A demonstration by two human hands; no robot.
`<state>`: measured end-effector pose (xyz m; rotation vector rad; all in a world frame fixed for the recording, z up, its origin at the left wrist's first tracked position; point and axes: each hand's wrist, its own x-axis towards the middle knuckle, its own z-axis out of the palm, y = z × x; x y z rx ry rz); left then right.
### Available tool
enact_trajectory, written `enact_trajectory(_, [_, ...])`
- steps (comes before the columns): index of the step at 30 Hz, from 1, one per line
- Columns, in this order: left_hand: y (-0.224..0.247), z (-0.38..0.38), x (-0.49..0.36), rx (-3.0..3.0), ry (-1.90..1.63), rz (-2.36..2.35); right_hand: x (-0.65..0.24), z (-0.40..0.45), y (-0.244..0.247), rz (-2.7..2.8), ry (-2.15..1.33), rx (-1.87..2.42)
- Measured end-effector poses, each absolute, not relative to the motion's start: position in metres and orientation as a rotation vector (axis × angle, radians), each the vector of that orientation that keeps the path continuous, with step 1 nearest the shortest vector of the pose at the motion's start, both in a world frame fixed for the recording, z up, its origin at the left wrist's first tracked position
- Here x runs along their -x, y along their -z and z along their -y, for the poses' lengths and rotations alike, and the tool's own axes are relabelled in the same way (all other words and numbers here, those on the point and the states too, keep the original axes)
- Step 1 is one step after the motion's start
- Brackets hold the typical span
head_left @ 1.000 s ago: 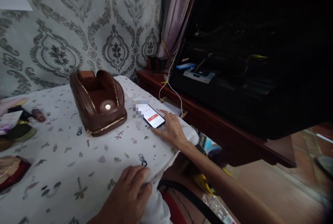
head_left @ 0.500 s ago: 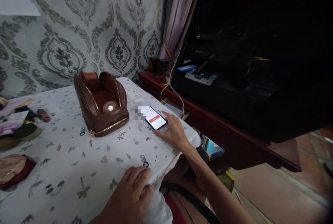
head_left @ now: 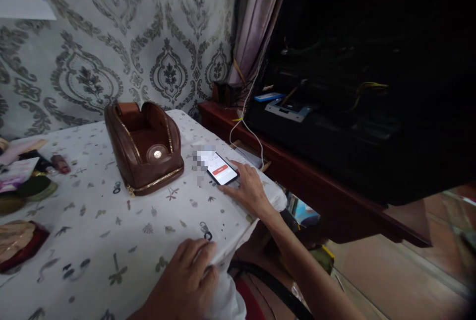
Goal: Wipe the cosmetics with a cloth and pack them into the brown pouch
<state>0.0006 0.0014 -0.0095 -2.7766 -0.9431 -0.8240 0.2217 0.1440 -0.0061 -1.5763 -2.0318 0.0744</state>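
A smartphone (head_left: 225, 173) lies face up on the patterned tablecloth, its screen lit with a red button; a blurred patch covers its far left part. My right hand (head_left: 249, 186) has thumb and fingers about the phone's near end, gripping it by the edges. At the near table edge my left hand (head_left: 189, 270) rests on the cloth, fingers loosely bent and apart, with nothing in it. Beyond it stands a brown leather bag (head_left: 145, 156), unzipped at the top, with a round metal snap showing on an inner flap.
Cosmetic-like items, a lipstick-like tube (head_left: 60, 163) among them, lie at the left of the tablecloth (head_left: 148, 245). A dark red wooden stand (head_left: 275, 149) with a large black screen (head_left: 353, 87) borders the table's right side. A white cable (head_left: 260, 146) hangs there.
The view has shifted very slightly. Both hands, the phone and the bag keep their places; the dark digits on the phone's screen look different.
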Motion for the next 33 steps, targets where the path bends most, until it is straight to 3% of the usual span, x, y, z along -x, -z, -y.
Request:
enact_trajectory(23, [0.007,0.002,0.002,2.83,0.866,0.988,-0.228,-0.157,0.019,1.704,-0.025,1.748])
enact_trajectory(33, [-0.029,0.003,0.009,3.058,0.497,1.152,-0.237,-0.155,0.008,1.51,-0.245,1.59])
